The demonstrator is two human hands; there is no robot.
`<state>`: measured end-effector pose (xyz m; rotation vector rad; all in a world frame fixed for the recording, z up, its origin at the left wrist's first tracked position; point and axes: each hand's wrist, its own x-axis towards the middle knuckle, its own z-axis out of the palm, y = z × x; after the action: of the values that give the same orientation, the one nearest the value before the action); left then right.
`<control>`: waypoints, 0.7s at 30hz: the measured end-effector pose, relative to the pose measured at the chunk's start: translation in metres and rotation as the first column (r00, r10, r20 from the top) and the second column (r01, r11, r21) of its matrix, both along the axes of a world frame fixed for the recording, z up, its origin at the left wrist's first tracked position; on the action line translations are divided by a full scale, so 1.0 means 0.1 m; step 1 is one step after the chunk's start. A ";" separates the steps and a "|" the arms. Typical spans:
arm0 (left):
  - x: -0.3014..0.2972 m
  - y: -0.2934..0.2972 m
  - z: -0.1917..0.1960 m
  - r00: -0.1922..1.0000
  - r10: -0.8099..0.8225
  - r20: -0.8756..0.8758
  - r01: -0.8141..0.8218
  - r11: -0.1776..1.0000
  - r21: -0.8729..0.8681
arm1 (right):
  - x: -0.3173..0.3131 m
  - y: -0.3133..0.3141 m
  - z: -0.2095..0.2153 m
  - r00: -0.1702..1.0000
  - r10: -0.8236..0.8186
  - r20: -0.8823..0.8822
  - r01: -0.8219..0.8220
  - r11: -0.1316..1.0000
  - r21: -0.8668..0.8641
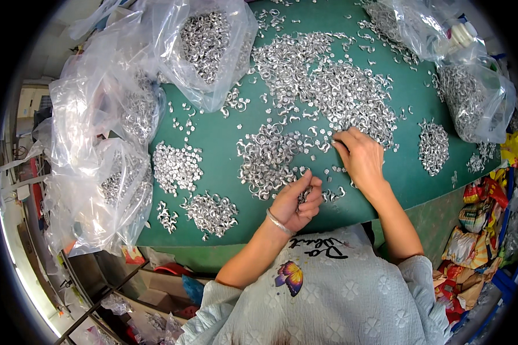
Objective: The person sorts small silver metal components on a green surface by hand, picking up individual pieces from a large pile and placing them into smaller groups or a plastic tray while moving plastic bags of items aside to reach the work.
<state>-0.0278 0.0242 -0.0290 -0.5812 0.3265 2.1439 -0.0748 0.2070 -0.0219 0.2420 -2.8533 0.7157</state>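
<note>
My left hand (298, 202), with a bangle at the wrist, is curled palm up. Several small curved silver metal pieces (303, 196) show between its fingers. Beside it lies a loose pile of mixed curved pieces (265, 161). To the right, my right hand (362, 158) reaches over the table with thumb and forefinger brought close together at the lower edge of the big heap of silver pieces (351, 95). Whatever is between those fingertips is too small to make out. A few loose curved pieces (332, 194) lie between my hands.
The green tabletop (213, 129) also bears a pile of small flower-like pieces (177, 167), a curved-piece pile (210, 214) and another pile (433, 146) at right. Clear plastic bags (236, 63) of metal pieces line the left and far edges; another bag (472, 103) stands right. Colourful packets (469, 247) lie below.
</note>
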 end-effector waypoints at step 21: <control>0.33 -0.16 0.13 0.868 -0.390 -0.307 0.130 0.776 -0.618 | 0.74 0.17 0.26 0.898 0.177 0.403 0.038 0.881 -0.471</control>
<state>0.0053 0.0081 -0.0158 -0.3579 1.2712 1.8505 -0.0010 0.2237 0.0040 0.1221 -2.9463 1.6334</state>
